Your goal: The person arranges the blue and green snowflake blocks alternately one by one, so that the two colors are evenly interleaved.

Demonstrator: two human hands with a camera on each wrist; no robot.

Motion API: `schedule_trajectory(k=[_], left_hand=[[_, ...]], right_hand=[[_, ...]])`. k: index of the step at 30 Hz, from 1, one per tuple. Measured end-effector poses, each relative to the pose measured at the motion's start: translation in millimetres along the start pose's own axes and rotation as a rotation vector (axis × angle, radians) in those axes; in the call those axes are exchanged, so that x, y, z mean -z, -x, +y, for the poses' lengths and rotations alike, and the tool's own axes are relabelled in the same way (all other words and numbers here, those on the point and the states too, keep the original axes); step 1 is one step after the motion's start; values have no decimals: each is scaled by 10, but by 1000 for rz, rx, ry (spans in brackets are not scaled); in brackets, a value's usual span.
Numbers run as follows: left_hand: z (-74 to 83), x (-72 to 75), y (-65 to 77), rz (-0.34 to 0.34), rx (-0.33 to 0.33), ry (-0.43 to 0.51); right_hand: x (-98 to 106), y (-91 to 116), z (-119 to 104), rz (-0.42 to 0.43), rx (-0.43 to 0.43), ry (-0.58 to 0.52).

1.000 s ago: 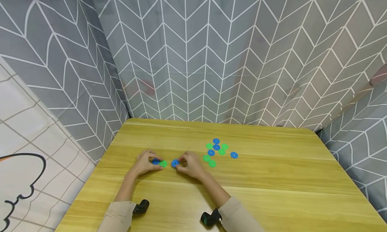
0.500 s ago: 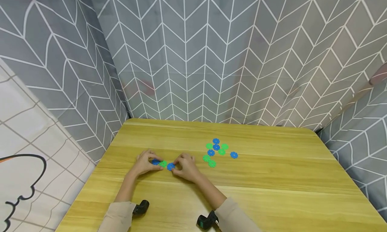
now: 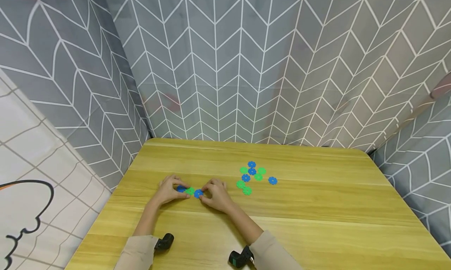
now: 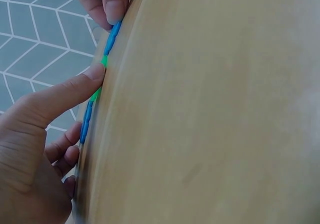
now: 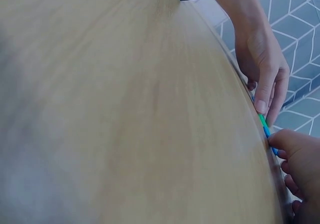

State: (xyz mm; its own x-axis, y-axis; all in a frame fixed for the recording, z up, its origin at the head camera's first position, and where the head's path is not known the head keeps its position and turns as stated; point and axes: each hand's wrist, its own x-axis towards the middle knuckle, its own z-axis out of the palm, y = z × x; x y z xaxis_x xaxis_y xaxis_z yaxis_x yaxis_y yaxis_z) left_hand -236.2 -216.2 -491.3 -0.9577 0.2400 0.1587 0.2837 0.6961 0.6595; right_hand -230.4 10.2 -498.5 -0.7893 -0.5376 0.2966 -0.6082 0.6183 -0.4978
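Observation:
In the head view, several flat, notched snowflake discs lie in a short row between the hands. My left hand (image 3: pixel 168 190) grips the green disc (image 3: pixel 190 191) between thumb and fingers. A blue disc (image 3: pixel 181 188) sits under its palm side, partly hidden by the fingers. From the other side my right hand (image 3: pixel 216 195) pinches a second blue disc (image 3: pixel 198 193) by its edge. In the left wrist view, the green disc (image 4: pixel 96 94) shows at the left thumb, and the right-hand blue disc (image 4: pixel 112 37) lines up against it edge to edge. Whether their notches interlock cannot be told.
Loose blue and green discs lie scattered to the right of the hands, among them a green disc (image 3: pixel 247 190) and a lone blue disc (image 3: pixel 273 180). The wooden table (image 3: pixel 317 199) ends at a patterned grey curtain (image 3: pixel 260 66) behind.
My right hand has moved left with its blue disc, closing the gap to the green disc. The left hand has stayed in place, and the loose discs have not moved.

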Motion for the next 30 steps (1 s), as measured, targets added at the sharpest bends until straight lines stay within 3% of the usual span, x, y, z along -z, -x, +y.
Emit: schedule_trajectory(k=[17, 26, 30], left_hand=[[-28, -13, -15, 1, 3, 5], [-53, -20, -15, -6, 14, 15], [-54, -16, -19, -7, 12, 20]], right_hand=[[25, 10, -8, 0, -3, -21], [113, 54, 79, 101, 37, -77], [224, 93, 191, 140, 13, -69]])
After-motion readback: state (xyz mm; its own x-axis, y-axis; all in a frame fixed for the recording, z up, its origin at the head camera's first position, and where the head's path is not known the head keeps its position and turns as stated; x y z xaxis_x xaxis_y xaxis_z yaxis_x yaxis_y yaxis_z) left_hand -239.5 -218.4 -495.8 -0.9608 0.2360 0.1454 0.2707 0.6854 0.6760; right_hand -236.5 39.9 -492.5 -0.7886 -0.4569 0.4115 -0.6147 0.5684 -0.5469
